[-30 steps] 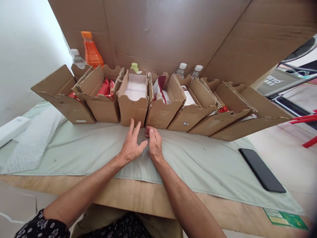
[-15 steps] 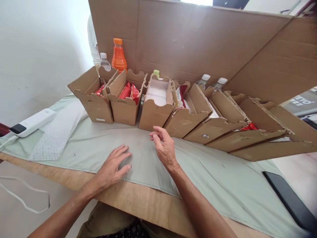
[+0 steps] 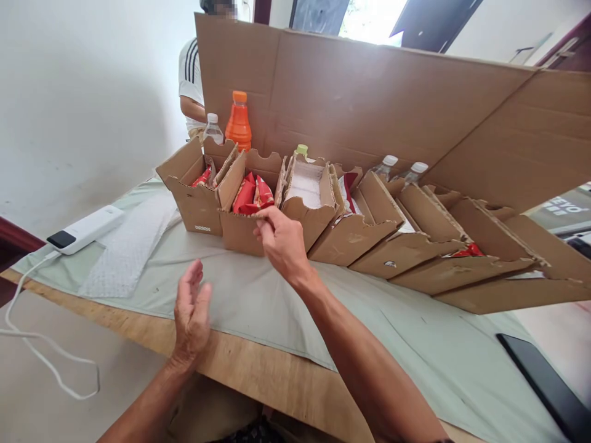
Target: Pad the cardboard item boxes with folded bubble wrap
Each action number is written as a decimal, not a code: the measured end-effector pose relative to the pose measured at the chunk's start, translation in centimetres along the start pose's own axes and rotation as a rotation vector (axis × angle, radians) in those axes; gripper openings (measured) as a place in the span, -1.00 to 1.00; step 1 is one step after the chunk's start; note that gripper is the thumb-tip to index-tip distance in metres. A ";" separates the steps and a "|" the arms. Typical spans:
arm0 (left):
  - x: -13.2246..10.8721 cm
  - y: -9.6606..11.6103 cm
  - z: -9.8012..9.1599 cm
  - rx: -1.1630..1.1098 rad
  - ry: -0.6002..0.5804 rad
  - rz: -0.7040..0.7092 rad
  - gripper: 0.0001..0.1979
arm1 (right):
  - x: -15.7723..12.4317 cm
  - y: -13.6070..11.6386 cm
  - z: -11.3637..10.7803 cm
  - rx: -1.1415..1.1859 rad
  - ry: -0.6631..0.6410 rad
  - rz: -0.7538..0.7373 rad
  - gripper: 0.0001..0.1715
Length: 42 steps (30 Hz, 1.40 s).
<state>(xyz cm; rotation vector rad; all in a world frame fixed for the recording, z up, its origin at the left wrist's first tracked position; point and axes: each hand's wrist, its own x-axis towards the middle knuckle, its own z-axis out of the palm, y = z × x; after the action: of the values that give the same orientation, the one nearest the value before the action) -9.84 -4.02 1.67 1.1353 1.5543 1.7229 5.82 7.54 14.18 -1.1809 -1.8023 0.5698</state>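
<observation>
My right hand (image 3: 282,243) reaches to the second cardboard box (image 3: 242,234) from the left, fingers curled at the top of its front wall. The thumb and fingertips look closed on that edge; the far side of the grip is hidden. Inside this box lie red packets (image 3: 252,194). Above the cloth near the table's front edge, my left hand (image 3: 191,311) is held up on its side, holding nothing, fingers stretched and thumb apart. To the right of my right hand stands a box holding white foam-like sheets (image 3: 305,184).
Several more open boxes (image 3: 372,237) lean in a row to the right. Behind them are an orange bottle (image 3: 239,126), clear bottles and a tall cardboard panel (image 3: 351,98). Bubble wrap (image 3: 124,255), a white power bank (image 3: 87,229) and a black phone (image 3: 545,384) lie on the cloth. A person (image 3: 190,80) is behind.
My right hand has moved forward and left to the second box's front edge. My left hand has shifted left and turned onto its side. The view has tilted up.
</observation>
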 end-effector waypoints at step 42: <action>4.8 2.6 -4.1 0.666 -0.041 0.107 -0.65 | -20.4 11.0 -11.7 -0.299 0.174 0.555 -0.52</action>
<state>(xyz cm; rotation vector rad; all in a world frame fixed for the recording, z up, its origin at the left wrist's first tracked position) -15.38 -2.57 5.37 1.5731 2.1500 1.2471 24.51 -6.77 3.24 -1.9002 -1.4363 0.4938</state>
